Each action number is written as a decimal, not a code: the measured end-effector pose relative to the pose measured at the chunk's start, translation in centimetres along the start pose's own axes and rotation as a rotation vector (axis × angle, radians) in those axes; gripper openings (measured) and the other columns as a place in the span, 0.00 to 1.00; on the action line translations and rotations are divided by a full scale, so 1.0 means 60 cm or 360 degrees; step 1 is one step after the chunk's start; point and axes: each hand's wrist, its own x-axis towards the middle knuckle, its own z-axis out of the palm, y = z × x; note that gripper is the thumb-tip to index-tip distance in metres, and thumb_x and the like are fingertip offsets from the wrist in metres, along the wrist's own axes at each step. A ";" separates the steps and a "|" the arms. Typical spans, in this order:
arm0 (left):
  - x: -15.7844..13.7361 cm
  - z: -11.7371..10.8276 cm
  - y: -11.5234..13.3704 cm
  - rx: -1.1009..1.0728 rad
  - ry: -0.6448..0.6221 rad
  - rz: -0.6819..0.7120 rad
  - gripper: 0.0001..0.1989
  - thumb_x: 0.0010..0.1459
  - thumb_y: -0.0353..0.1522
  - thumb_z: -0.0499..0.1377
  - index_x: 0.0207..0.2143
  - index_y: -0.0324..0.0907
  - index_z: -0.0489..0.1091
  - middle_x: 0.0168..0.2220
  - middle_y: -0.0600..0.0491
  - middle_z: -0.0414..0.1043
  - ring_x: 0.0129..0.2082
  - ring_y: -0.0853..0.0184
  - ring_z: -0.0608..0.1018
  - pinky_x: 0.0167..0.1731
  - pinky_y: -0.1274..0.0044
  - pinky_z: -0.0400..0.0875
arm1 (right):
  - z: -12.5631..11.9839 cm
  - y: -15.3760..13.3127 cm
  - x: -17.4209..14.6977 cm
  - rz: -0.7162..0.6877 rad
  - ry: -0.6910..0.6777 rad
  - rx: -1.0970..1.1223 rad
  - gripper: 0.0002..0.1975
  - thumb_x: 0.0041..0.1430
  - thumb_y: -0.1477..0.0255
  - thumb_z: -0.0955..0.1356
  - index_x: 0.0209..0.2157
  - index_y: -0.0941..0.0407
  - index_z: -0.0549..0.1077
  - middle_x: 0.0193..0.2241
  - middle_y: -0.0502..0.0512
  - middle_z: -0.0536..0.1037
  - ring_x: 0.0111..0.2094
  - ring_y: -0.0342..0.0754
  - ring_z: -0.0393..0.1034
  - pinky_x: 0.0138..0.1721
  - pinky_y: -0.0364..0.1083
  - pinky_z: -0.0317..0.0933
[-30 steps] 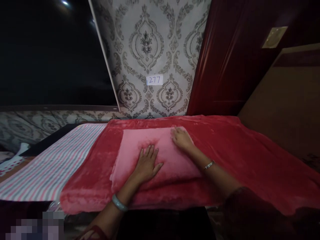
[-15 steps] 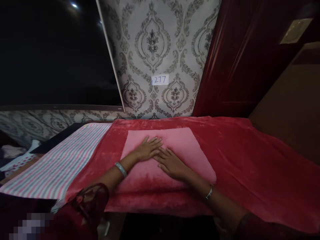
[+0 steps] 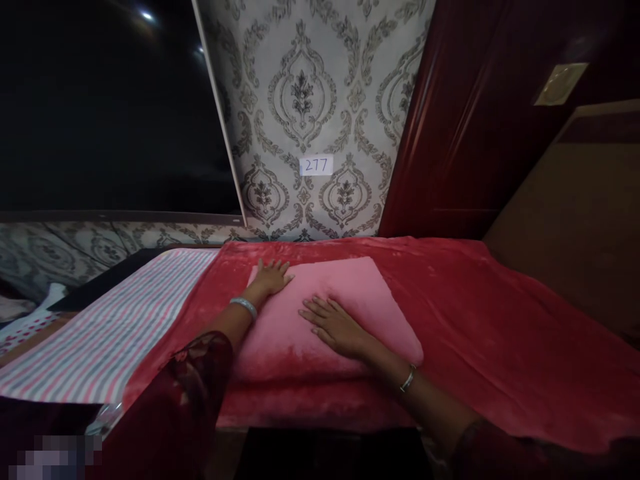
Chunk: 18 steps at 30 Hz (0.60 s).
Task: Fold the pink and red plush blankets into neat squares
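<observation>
A folded pink plush cloth (image 3: 345, 280) lies flat on a larger red plush blanket (image 3: 470, 320). My left hand (image 3: 271, 278) rests on the pink cloth's far left corner, palm down with the fingers spread. On the middle of the same cloth, my right hand (image 3: 336, 325) lies flat with its fingers apart. Neither hand grips anything. The near edge of the pink cloth shows a darker red, ruffled patch of pile.
A striped cloth (image 3: 120, 320) lies left of the red blanket. Behind stand a large dark screen (image 3: 110, 113), a patterned wall with a paper label (image 3: 316, 165) reading 277, and a dark red wooden panel (image 3: 460, 120). A brown board (image 3: 575, 220) leans at the right.
My left hand has moved left and away from me, from beside the right hand to the cloth's far corner. My right hand stays on the middle of the cloth. The view has shifted slightly.
</observation>
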 end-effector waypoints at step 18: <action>-0.047 0.068 0.113 0.0051 0.0182 0.0089 0.31 0.70 0.43 0.44 0.72 0.44 0.51 0.73 0.43 0.48 0.73 0.54 0.52 0.69 0.50 0.44 | -0.025 0.100 0.090 0.0750 0.0264 -0.0306 0.29 0.73 0.59 0.58 0.71 0.51 0.58 0.73 0.57 0.52 0.73 0.58 0.42 0.69 0.65 0.37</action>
